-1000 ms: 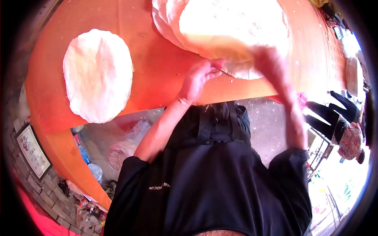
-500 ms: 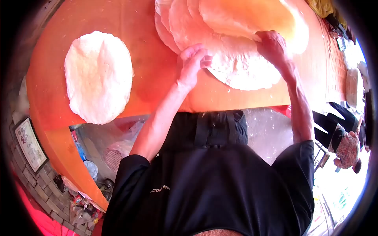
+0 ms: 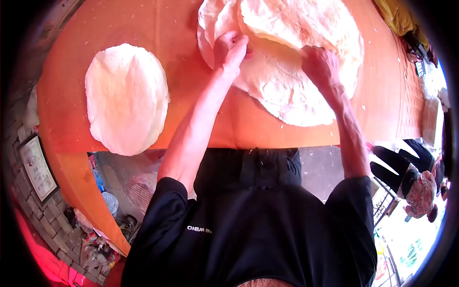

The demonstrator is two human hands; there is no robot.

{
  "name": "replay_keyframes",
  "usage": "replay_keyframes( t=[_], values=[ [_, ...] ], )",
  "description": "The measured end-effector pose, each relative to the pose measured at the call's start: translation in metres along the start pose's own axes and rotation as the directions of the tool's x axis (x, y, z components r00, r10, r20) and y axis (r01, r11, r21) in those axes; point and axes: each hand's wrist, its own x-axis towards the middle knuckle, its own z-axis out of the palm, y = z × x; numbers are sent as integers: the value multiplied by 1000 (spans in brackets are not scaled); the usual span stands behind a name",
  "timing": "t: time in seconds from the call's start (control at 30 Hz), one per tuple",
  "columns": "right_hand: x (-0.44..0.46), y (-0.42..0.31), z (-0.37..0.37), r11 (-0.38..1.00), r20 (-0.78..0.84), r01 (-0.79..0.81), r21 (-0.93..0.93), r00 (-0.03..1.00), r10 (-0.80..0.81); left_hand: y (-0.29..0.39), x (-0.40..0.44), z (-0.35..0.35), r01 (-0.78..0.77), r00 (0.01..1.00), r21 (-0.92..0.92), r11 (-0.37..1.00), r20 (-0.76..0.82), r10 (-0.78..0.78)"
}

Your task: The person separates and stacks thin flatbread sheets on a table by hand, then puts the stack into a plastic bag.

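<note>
Several thin, pale round sheets (image 3: 282, 95) overlap on the orange table (image 3: 181, 71) in front of me. My right hand (image 3: 321, 66) is closed on the near edge of the top sheet (image 3: 301, 19), and that edge is raised off the layers below. My left hand (image 3: 230, 50), its fingers curled together, is over the left part of the overlapping sheets; what it grips, if anything, is hidden. On the left of the table lies a separate oval pale sheet (image 3: 126, 100), touched by neither hand.
A framed picture (image 3: 37, 167) leans by grey bricks at the left. Beneath the table are a bucket (image 3: 110, 203) and plastic bags. Another person in a patterned top (image 3: 421, 193) is at the far right. Yellow cloth (image 3: 396, 16) lies at the upper right.
My left hand has moved up onto the sheets, its fingers now curled. My right hand, holding the sheet edge, has shifted slightly left and down. The whole view has shifted a little.
</note>
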Motion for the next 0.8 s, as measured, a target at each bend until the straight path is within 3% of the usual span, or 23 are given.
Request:
replay_keyframes(
  t=[0.1, 0.13, 0.2, 0.23, 0.27, 0.33, 0.37, 0.4, 0.43, 0.5, 0.53, 0.57, 0.63, 0.67, 0.73, 0.8],
  values=[
    [15, -11, -27, 999, -26, -33, -42, 999, 32, 4, 7, 6, 10, 997, 45, 999, -83, -6],
    [20, -19, -41, 997, 1, -69, 41, 998, 69, 6, 11, 7, 12, 997, 46, 999, -77, -8],
    [23, -21, -21, 997, -57, -25, -68, 998, 21, 12, 16, 6, 123, 992, 200, 972, -61, -113],
    [18, -23, -13, 995, 10, 31, -100, 999, -31, 11, 18, 7, 110, 994, 246, 963, -47, -101],
    [12, -23, 1, 999, -16, 29, -30, 999, -29, 15, 19, 6, 108, 994, 245, 963, -46, -100],
    [11, -18, -5, 993, 81, -27, -114, 996, 37, 23, 20, 2, 58, 988, 558, 828, 88, -129],
    [21, -1, -7, 976, 7, 60, -208, 998, -60, 32, 13, 5, 58, 988, 626, 778, 73, -133],
    [34, 26, -12, 942, -54, 132, -310, 986, -156, 27, 17, 5, 114, 983, 478, 871, 72, -168],
    [52, 48, -38, 941, -49, 115, -319, 989, -138, 25, 18, 6, 135, 978, 403, 905, 92, -187],
    [96, 85, -127, 763, -212, -17, -646, 965, -157, 28, 19, 9, 175, 966, 250, 952, 145, -215],
    [100, 90, -166, 880, -563, -53, -472, 786, -255, 30, 17, 12, 168, 964, 243, 955, 164, -211],
    [90, 60, -212, 855, -576, -219, -469, 811, -108, 32, 16, 14, 165, 966, 129, 978, 177, -187],
    [91, 67, -260, 913, -722, -176, -369, 673, -162, 29, 17, 14, 170, 960, -65, 983, 237, -150],
    [99, 77, -280, 952, -732, -187, -241, 679, -52, 24, 17, 15, 168, 958, -67, 984, 246, -147],
    [80, 59, -263, 952, -729, -167, -256, 680, -77, 17, 13, 16, 248, 927, -294, 923, 350, -137],
    [60, 35, -216, 937, -594, -117, -329, 797, -109, 9, 10, 18, 243, 931, -262, 934, 334, -148]
  ],
)
